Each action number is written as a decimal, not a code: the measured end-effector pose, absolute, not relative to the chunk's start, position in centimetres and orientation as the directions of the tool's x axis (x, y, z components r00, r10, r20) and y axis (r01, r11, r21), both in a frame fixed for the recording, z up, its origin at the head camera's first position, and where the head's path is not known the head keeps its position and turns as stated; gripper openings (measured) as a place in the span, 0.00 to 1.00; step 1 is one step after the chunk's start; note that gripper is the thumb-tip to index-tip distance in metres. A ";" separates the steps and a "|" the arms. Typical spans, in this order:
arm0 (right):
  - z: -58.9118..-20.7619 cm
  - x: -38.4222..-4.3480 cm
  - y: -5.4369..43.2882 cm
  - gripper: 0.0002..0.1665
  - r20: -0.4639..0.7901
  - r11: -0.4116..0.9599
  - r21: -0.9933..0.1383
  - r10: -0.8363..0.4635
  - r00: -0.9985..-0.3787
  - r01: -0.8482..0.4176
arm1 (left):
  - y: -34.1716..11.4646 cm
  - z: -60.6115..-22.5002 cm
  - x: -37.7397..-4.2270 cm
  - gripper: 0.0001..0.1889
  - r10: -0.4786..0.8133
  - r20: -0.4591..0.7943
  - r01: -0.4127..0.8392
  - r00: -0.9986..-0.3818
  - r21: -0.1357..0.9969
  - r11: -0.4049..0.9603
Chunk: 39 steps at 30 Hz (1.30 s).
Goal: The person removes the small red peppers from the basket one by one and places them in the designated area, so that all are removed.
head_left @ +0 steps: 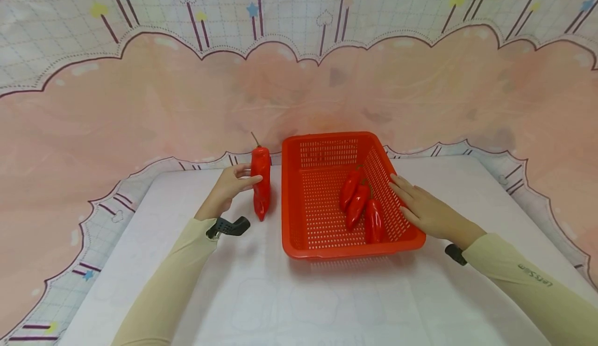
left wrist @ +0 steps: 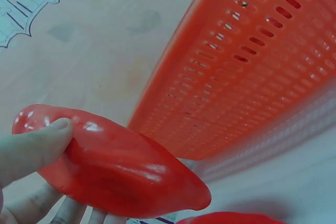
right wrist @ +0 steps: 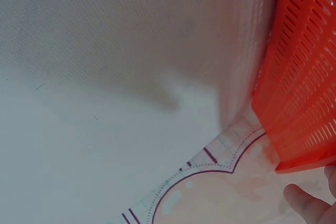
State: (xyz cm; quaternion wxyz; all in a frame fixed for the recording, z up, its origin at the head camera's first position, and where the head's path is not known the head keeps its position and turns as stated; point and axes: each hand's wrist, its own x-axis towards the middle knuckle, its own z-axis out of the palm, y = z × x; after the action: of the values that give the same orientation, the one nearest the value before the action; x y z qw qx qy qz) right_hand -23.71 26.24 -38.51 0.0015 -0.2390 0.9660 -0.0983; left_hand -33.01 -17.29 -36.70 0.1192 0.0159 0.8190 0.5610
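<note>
Left of the basket, my left hand [head_left: 232,182] pinches a glossy red chili pepper [head_left: 261,164] between thumb and fingers. Its thin stem points up and away in the head view. The left wrist view has the thumb on top of the pepper [left wrist: 115,161] and fingers beneath; another red surface [left wrist: 231,219] shows at the bottom edge. A red perforated plastic basket [head_left: 291,200] holds three red peppers [head_left: 357,207] on its right side. With fingers extended, my right hand [head_left: 427,211] rests at the basket's right rim; the right wrist view catches only its fingertips [right wrist: 307,203].
A white cloth covers the table [head_left: 345,304] under the basket. Behind it rises a pink and white patterned backdrop [head_left: 210,96], close to the basket's far rim. Dark wrist devices [head_left: 229,226] sit at both sleeve cuffs.
</note>
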 end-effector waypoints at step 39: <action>-39.0 -23.5 26.3 0.38 0.059 0.863 -0.186 -0.467 -0.882 -0.469 | -18.9 -40.1 -33.2 0.33 0.100 -0.237 -0.187 -0.966 0.914 0.361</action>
State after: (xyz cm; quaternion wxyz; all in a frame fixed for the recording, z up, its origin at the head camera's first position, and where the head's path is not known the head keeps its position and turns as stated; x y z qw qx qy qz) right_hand -23.55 26.31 -39.02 -0.0059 -0.2426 0.9651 -0.0980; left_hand -33.20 -18.94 -40.13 0.1270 -0.0265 0.8151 0.5646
